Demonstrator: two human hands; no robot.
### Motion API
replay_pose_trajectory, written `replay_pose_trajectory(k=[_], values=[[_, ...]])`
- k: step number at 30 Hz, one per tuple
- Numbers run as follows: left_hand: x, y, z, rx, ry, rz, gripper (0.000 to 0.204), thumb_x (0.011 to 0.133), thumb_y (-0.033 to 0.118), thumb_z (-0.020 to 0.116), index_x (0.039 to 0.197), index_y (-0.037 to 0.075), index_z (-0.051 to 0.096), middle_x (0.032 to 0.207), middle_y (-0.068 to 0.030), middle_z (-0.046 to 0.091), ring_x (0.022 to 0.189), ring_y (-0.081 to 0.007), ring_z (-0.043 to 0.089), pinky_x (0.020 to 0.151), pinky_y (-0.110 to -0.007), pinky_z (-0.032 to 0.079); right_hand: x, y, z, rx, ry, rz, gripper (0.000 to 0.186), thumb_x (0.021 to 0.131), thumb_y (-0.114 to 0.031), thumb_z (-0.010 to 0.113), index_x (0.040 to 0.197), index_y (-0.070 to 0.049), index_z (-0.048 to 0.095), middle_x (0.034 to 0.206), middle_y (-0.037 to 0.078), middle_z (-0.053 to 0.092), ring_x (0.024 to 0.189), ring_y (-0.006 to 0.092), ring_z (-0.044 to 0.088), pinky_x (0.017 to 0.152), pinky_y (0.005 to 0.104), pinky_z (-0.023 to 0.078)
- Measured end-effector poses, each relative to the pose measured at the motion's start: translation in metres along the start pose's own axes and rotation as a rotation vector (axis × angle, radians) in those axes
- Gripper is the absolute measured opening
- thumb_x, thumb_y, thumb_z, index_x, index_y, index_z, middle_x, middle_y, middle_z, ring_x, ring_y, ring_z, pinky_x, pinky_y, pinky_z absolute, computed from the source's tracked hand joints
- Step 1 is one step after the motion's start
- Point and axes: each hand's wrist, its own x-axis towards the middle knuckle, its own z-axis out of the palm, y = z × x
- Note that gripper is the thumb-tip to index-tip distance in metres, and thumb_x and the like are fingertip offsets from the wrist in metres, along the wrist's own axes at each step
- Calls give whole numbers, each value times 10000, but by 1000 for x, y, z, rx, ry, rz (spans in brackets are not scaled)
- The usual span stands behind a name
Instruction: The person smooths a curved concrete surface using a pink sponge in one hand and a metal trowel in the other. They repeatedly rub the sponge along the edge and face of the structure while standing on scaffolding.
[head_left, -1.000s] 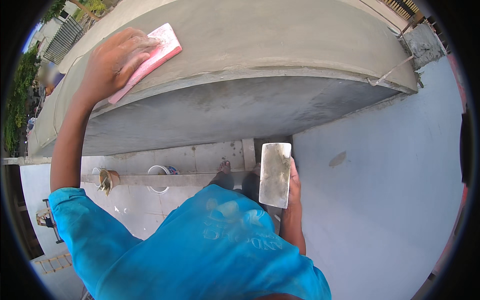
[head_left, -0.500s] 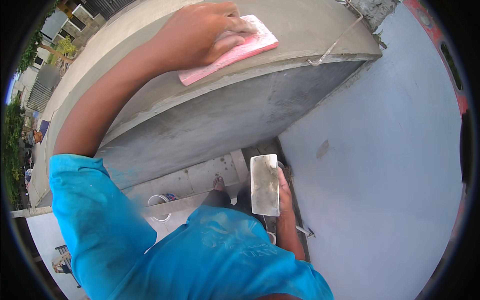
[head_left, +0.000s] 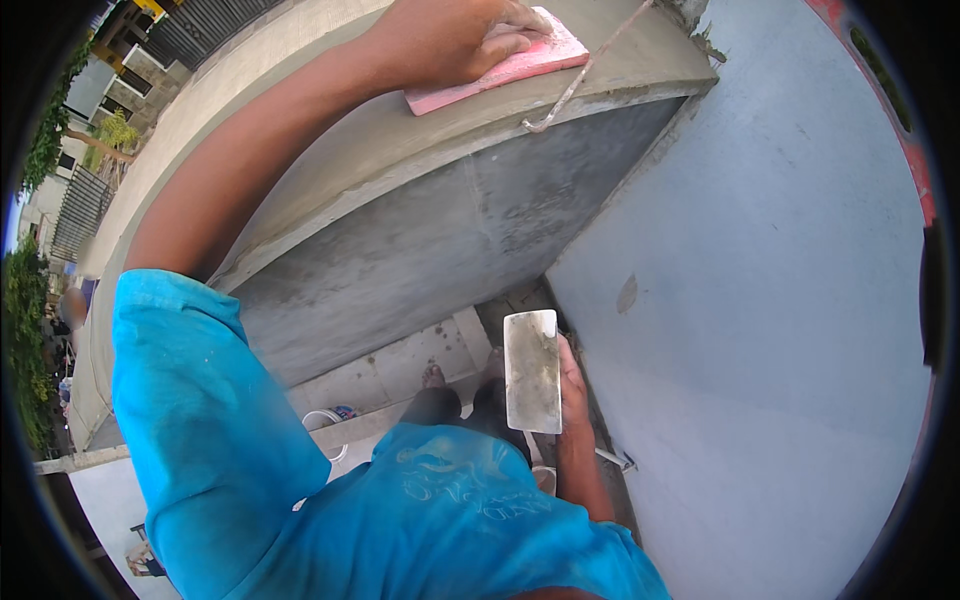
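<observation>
"What are you gripping up there?"

"A pink block [head_left: 510, 65] in my left hand [head_left: 445, 42]. It's a flat, straight-sided slab, chalky and whitish over the top, with a redder side. My fingers bend over its upper face; the palm's grip is hidden from me."

"Where does it sit?"

"On top of the cement ledge [head_left: 370, 150], close to the curved front edge and toward the corner where the ledge meets the wall [head_left: 760, 260]. The block is under my fingers, and its far right end sticks out past them."

"And what's that beside it?"

"A thin metal rod [head_left: 600, 62], crusted pale, its hooked end hanging over the front edge, just by the block's right end."

"What's the cement like?"

"Smooth and grey-beige on top, a rougher pale lip along the edge, and a darker, blotchy face [head_left: 400, 245] below. The wall is pale blue-grey, mostly even."

"Your right hand [head_left: 570, 388]?"

"Lower, well clear of the ledge, closed on a rectangular plate [head_left: 533, 372]. The plate has rounded corners, a whitish rim and grey smears across its face. My hand is at its right side, partly behind it."
</observation>
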Motion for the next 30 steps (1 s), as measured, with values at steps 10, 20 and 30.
replay_pose_trajectory(k=[10,20,30], values=[[-59,-44,-27,151,-103,-212,299,983,254,639,1247,175,754,1119,-100,706,1004,-297,679,847,-404,548,-5,1,7,18,3,-27,768,931,-249,739,1548,-51,325,1303,192,622,1001,275,732,811,406,652],[-69,26,-37,78,-36,2,292,963,227,668,1236,193,764,1141,-75,697,962,-284,679,819,-405,550,-3,-8,12,-59,-54,21,773,923,-259,724,1556,-51,331,1308,194,623,1011,270,732,817,399,649],[-281,-47,-151,174,-133,-670,278,991,168,642,1246,163,754,1173,-102,703,1075,-290,682,929,-366,526,-11,-12,34,8,-7,5,707,946,-224,704,1534,-48,353,1290,199,637,1016,282,732,801,420,654]])
